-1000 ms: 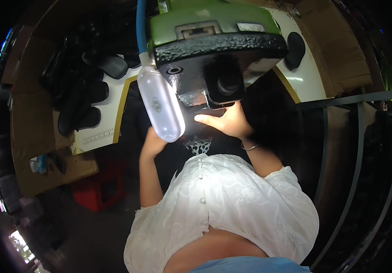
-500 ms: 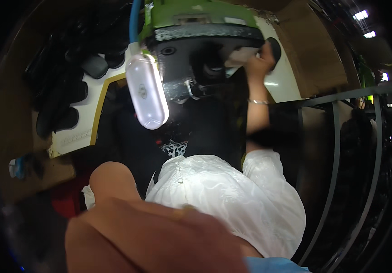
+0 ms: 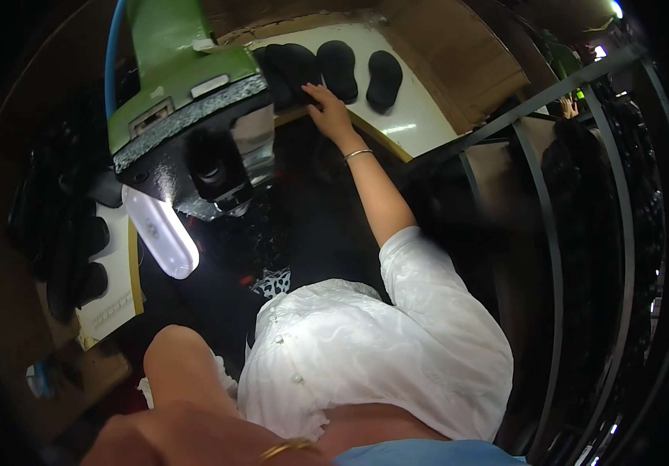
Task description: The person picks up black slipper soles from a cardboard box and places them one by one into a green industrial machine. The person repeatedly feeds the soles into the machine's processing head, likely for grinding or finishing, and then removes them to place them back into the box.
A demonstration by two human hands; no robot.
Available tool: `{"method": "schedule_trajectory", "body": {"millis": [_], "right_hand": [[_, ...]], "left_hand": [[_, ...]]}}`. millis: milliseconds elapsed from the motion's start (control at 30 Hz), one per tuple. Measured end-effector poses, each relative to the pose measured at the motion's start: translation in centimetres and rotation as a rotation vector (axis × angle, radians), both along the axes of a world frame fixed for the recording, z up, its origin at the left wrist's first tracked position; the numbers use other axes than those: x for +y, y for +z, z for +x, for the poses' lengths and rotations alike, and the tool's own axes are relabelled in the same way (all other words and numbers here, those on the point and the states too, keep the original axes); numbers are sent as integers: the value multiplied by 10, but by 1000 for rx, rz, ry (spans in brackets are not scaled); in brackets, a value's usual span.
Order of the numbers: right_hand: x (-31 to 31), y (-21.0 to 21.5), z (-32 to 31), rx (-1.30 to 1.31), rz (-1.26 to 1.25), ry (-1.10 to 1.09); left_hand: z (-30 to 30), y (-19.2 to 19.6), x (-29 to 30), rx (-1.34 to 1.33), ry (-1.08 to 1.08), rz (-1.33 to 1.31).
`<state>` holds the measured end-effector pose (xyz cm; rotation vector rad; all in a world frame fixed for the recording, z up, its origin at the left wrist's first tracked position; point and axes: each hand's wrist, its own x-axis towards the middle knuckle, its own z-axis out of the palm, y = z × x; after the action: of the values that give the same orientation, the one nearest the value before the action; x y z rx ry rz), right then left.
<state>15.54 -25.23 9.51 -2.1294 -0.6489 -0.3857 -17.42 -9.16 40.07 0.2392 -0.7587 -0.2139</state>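
My right hand (image 3: 330, 111), with a silver bracelet on its wrist, reaches to the far part of the white table. Its fingers stretch out and touch the edge of a black shoe sole (image 3: 300, 66); none is gripped. More black soles lie to its right: one sole (image 3: 337, 70) close by, another sole (image 3: 384, 81) apart from it. My left hand (image 3: 272, 450) is raised very close at the lower edge, showing a gold ring; its fingers are hidden. Left of my right hand stands a green machine (image 3: 167, 85) with a dark, shiny underside and a lit white lamp (image 3: 162, 233).
A white tabletop (image 3: 428, 116) with a yellow edge is backed by cardboard (image 3: 447, 58). Several dark soles (image 3: 90, 283) pile up at the left. A metal rack (image 3: 556, 264) full of dark things runs along the right. Another person's hand (image 3: 570, 107) shows far right.
My right hand has let go of a black sole and moved left along the table. My left hand has dropped toward the lower edge. The view has shifted, putting the machine further left.
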Motion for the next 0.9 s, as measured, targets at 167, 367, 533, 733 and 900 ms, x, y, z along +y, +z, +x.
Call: {"method": "schedule_trajectory", "body": {"millis": [167, 367, 533, 733, 900], "right_hand": [[-5, -4, 0, -22, -8, -35], [3, 1, -2, 31, 47, -4], [-3, -2, 2, -7, 22, -39], [-1, -2, 0, 83, 34, -31], [2, -1, 4, -21, 24, -33]], "left_hand": [[-5, 2, -3, 49, 36, 41], [-19, 15, 0, 202, 199, 178], [-28, 31, -6, 389, 335, 417], [-39, 49, -7, 580, 503, 696], [-35, 36, -8, 521, 414, 511]]}}
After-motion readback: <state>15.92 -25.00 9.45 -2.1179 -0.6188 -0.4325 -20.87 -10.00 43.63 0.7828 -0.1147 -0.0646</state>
